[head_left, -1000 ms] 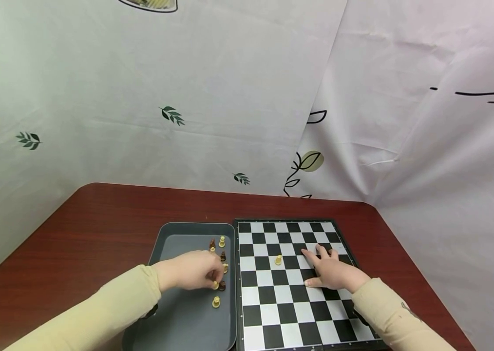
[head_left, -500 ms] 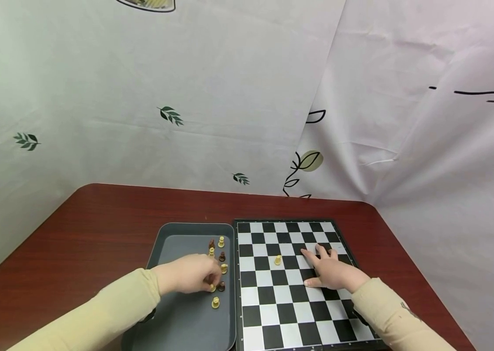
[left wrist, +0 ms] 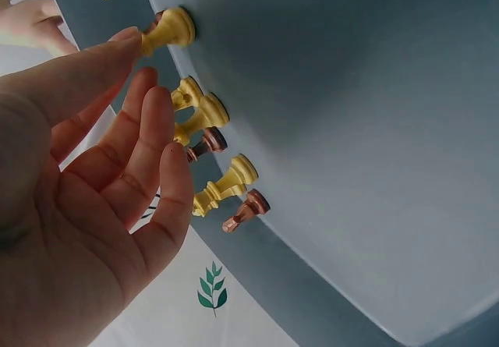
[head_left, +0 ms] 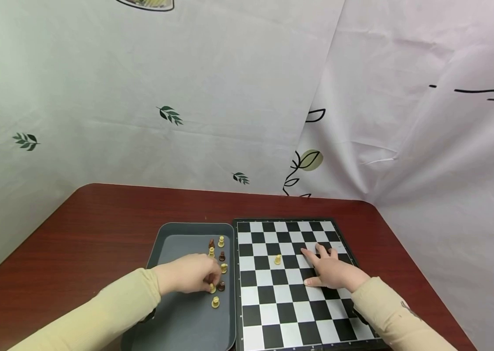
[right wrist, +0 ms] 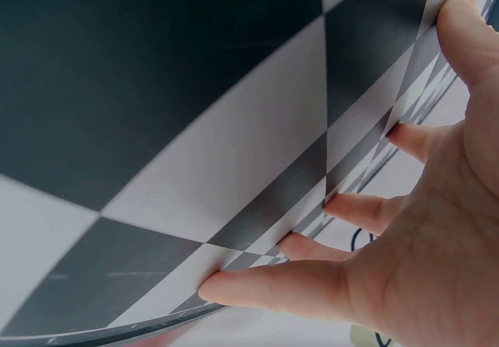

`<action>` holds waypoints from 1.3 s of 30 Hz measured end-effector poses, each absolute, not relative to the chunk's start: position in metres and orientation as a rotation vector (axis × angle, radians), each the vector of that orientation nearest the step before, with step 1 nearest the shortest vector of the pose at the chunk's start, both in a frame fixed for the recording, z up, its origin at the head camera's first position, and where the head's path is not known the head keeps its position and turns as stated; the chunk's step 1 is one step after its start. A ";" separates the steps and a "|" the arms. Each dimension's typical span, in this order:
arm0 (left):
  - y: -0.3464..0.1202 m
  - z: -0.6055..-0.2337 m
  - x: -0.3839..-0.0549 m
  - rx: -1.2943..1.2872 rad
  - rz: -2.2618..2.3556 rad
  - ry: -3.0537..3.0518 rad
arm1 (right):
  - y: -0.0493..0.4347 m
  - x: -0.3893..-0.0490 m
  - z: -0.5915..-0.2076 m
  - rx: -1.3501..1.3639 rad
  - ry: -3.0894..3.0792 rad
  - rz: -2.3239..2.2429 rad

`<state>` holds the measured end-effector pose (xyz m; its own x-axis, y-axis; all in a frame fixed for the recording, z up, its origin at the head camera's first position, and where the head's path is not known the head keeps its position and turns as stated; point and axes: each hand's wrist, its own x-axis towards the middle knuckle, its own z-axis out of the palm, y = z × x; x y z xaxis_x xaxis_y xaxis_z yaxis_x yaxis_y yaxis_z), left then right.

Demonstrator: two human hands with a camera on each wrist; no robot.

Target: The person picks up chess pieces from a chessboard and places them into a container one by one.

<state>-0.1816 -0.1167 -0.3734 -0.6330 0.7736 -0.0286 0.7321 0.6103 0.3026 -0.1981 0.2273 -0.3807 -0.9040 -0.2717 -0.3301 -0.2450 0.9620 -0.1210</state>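
Observation:
My left hand (head_left: 187, 274) reaches into the dark grey tray (head_left: 177, 324), pinching a yellow chess piece (left wrist: 173, 29) between thumb and fingers. The fingertips hide the top of that piece, so its kind cannot be told. Close beside it is a brown chess piece (head_left: 221, 286); a yellow rook (head_left: 215, 302) stands nearer the front. On the black and white chessboard (head_left: 269, 312), my right hand (head_left: 334, 272) rests with its fingers spread, holding nothing. One yellow chess piece (head_left: 277, 259) stands on the board, left of the right hand.
Several more yellow and brown pieces, including a brown piece (head_left: 222, 256) and a yellow piece (head_left: 221, 241), stand along the tray's right side. Tray and board lie side by side on a reddish-brown table (head_left: 111, 234). A white printed cloth (head_left: 212, 87) hangs behind.
Over the first half second my left hand shifted slightly left and toward the front with the yellow chess piece. Since then it has stayed still. The right hand keeps its place.

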 end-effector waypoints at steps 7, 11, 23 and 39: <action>-0.117 -0.369 -0.182 1.232 0.400 2.682 | 0.228 -0.198 -0.380 -0.389 2.775 -0.111; -0.116 -0.366 -0.183 1.233 0.407 2.681 | 0.228 -0.197 -0.380 -0.389 2.776 -0.118; -0.109 -0.350 -0.187 1.277 0.463 2.686 | 0.227 -0.199 -0.378 -0.384 2.773 -0.104; -0.088 -0.343 -0.193 1.284 0.492 2.676 | 0.227 -0.199 -0.379 -0.386 2.764 -0.074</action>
<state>-0.1931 -0.0879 -0.3429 -0.6288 0.7773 0.0211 0.7339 0.5843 0.3464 -0.1993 0.2271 -0.3795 -0.9023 -0.2748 -0.3321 -0.2566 0.9615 -0.0985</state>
